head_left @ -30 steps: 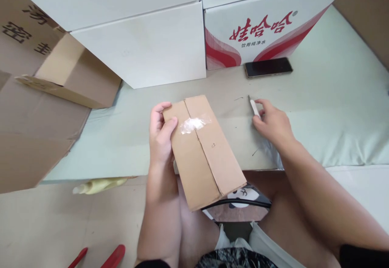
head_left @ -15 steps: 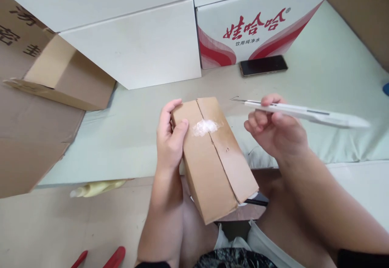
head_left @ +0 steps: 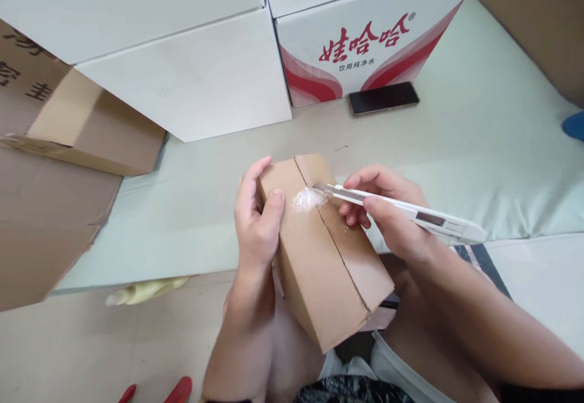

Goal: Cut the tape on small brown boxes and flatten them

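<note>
My left hand (head_left: pixel 261 220) grips the far left side of a small brown cardboard box (head_left: pixel 314 257), thumb on top and fingers round the edge. The box is tilted over my lap, its long centre seam facing up. A crumpled patch of clear tape (head_left: pixel 309 199) lies across that seam. In my right hand (head_left: pixel 392 208) is a white utility knife (head_left: pixel 438 223), held between thumb and fingers. Its blade tip is at the seam, by the upper edge of the tape; whether it has gone in I cannot tell.
White cartons (head_left: pixel 182 80), one with red lettering, stand at the back of a pale green covered surface (head_left: pixel 483 165). A phone (head_left: pixel 384 98) lies before them. Large brown cartons (head_left: pixel 59 190) are at left. A yellowish bottle (head_left: pixel 146 290) and red items (head_left: pixel 179 389) are lower left.
My right hand has brought the utility knife left and down, from beside the box to the taped seam. My left hand keeps its hold on the box. The view has shifted slightly.
</note>
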The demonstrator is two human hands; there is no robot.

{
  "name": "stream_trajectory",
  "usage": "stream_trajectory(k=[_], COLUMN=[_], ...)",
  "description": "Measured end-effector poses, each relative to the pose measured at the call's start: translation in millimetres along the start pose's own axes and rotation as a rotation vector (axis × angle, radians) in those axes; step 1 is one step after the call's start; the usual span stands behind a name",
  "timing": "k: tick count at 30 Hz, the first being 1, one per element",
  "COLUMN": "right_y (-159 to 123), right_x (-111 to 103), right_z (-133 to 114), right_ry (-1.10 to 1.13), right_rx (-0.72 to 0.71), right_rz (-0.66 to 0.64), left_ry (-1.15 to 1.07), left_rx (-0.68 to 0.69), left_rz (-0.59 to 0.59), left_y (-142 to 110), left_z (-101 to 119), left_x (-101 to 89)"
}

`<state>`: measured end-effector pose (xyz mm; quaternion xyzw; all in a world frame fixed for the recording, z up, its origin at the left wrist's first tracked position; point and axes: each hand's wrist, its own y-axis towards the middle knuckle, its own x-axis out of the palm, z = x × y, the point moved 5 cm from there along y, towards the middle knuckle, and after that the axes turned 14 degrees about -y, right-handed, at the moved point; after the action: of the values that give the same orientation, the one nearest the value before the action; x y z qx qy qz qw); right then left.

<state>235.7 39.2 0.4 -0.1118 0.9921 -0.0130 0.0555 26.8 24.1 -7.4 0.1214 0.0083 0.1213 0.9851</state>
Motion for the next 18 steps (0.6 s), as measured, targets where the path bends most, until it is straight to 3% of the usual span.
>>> stream_trajectory(k=[8, 13, 18], right_y=[-11, -16, -16], right_x=[6, 16, 16], right_z=[-18, -31, -29], right_ry=[-0.510, -0.603, -0.576], right_rx=[-0.224, -0.379, -0.411], right_rz=[0.072, 0.162, 0.152], left_ry=[0.004, -0.023, -0.032], left_rx=[0.018, 0.014, 0.041], left_rz=[0.031, 0.058, 0.056], left_y=[4, 4, 4], left_z=[2, 2, 3], left_x=[4.5, 5.3, 8.0])
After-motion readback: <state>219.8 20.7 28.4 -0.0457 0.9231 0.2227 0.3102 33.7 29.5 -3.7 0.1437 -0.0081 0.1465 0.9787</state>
